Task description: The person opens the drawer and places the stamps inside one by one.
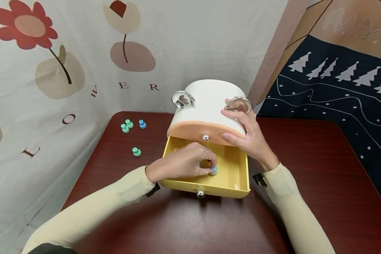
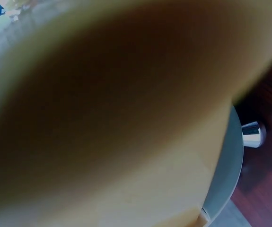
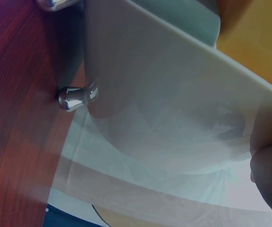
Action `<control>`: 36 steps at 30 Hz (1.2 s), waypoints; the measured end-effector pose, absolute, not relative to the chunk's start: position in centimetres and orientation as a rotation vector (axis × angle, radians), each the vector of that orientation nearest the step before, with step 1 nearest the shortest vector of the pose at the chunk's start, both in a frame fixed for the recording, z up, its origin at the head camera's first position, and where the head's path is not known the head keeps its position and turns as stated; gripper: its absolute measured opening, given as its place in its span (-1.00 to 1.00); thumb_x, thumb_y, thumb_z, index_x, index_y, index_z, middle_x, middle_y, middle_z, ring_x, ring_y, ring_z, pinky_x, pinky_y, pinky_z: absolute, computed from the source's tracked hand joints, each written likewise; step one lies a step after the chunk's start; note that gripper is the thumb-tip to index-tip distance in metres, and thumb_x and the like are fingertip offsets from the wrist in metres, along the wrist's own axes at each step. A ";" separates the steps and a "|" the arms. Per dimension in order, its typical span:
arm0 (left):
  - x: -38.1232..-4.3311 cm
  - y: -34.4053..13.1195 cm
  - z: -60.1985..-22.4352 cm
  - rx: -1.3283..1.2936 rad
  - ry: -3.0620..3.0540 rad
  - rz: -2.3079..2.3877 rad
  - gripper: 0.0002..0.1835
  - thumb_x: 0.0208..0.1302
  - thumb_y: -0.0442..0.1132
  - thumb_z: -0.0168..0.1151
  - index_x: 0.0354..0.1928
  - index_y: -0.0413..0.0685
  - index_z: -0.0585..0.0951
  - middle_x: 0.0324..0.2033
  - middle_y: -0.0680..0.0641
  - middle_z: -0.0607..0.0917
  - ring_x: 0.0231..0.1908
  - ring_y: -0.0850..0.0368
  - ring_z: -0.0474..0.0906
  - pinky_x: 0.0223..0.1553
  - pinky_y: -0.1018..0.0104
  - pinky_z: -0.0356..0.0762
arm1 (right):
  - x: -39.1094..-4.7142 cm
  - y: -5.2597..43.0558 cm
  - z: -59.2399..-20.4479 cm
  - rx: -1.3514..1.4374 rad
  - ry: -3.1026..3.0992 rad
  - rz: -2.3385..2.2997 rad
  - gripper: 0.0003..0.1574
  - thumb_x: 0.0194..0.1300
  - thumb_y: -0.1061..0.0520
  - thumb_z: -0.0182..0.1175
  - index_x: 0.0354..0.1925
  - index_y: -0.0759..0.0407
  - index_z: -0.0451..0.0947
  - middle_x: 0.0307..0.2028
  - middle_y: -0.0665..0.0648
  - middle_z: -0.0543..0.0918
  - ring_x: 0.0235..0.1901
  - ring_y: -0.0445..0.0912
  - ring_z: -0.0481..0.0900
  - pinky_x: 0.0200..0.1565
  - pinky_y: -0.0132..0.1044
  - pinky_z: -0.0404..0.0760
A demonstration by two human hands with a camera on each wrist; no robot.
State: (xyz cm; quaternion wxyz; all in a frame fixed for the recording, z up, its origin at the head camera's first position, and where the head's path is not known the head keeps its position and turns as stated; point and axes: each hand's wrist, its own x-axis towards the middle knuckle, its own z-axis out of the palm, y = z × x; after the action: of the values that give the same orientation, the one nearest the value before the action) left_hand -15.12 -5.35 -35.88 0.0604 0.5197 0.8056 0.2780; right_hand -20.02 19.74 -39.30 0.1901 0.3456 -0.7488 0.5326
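A small white drawer cabinet [image 1: 209, 91] with a peach front stands on the table, its yellow drawer [image 1: 231, 173] pulled out. Over that drawer, my left hand [image 1: 187, 162] pinches a light-blue peg [image 1: 214, 171] between thumb and fingertips, close to the drawer floor. My right hand [image 1: 254, 135] grips the cabinet's upper right corner, thumb on the peach front and fingers across the top beside a silver ring [image 1: 239, 105]. In the right wrist view, part of that hand [image 3: 270, 177] shows at the cabinet's edge. A dark blur hides most of the left wrist view.
Left of the cabinet lie several green pegs [image 1: 137, 152] and a blue peg [image 1: 142, 124] on the dark red table [image 1: 304, 169]. A silver knob [image 1: 200, 193] sticks out of the drawer front. Printed cloth [image 1: 177, 46] hangs behind the table. A silver foot [image 3: 74, 98] supports the cabinet.
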 end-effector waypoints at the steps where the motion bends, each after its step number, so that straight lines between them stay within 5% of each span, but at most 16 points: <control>1: -15.1 -5.4 -35.9 1.576 2.436 0.840 -0.83 0.30 -0.40 0.57 -0.34 -0.02 0.74 -0.41 0.15 0.72 -0.35 0.15 0.63 -0.17 0.43 0.53 | -20.0 19.7 -39.3 0.973 -2.106 1.497 -0.22 0.25 -0.06 0.58 0.37 0.11 0.65 0.54 0.08 0.46 0.53 0.09 0.25 0.42 0.10 0.05; 11: -14.5 -8.2 -35.5 1.577 2.513 1.044 -0.75 0.24 -0.39 0.62 -0.07 -0.17 0.77 -0.21 -0.01 0.82 -0.21 0.07 0.74 -0.06 0.30 0.66 | -19.5 19.5 -39.4 0.945 -2.144 1.522 -0.26 0.32 -0.11 0.55 0.39 0.00 0.65 0.58 -0.01 0.42 0.54 0.04 0.19 0.43 0.21 0.08; 16: -13.7 -11.1 -35.4 1.404 2.555 1.358 -0.80 0.33 -0.38 0.56 -0.05 -0.09 0.79 -0.16 0.08 0.83 -0.13 0.06 0.77 -0.01 0.22 0.69 | -19.9 19.3 -39.2 0.974 -2.117 1.494 -0.24 0.27 -0.10 0.57 0.36 0.07 0.66 0.54 0.06 0.45 0.54 0.07 0.23 0.43 0.14 0.07; 24: -13.6 -15.1 -35.7 1.254 2.603 1.819 -0.77 0.37 -0.58 0.36 -0.07 -0.15 0.79 -0.19 -0.02 0.83 -0.16 0.06 0.74 -0.01 0.26 0.65 | -20.1 19.4 -39.2 0.953 -2.116 1.507 -0.19 0.12 0.17 0.61 0.34 0.19 0.65 0.54 0.15 0.46 0.53 0.09 0.26 0.43 0.07 0.03; 31: -16.2 -17.8 -37.1 0.783 2.870 2.172 -0.89 0.50 -0.49 0.25 -0.10 -0.46 0.69 -0.33 -0.27 0.77 -0.39 0.18 0.58 -0.39 0.45 0.41 | -19.4 19.7 -39.1 0.910 -2.151 1.535 -0.20 0.16 0.22 0.54 0.39 0.09 0.65 0.56 0.03 0.44 0.49 0.00 0.27 0.39 0.08 0.13; 36: -18.6 -20.7 -38.2 0.422 3.048 2.100 -0.81 0.53 -0.50 0.17 0.06 -0.49 0.64 -0.15 -0.38 0.75 -0.28 0.13 0.59 -0.30 0.43 0.43 | -19.3 19.7 -39.0 0.911 -2.150 1.527 -0.21 0.17 0.20 0.53 0.39 0.06 0.66 0.56 0.00 0.44 0.50 0.00 0.25 0.39 0.12 0.11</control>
State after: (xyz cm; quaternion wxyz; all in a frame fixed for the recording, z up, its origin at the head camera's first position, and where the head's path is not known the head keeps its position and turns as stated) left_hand -18.63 -20.71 -38.21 -0.2876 0.1085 0.7836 0.5399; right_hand -19.31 19.68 -38.98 0.1750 0.3217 -0.7587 0.5387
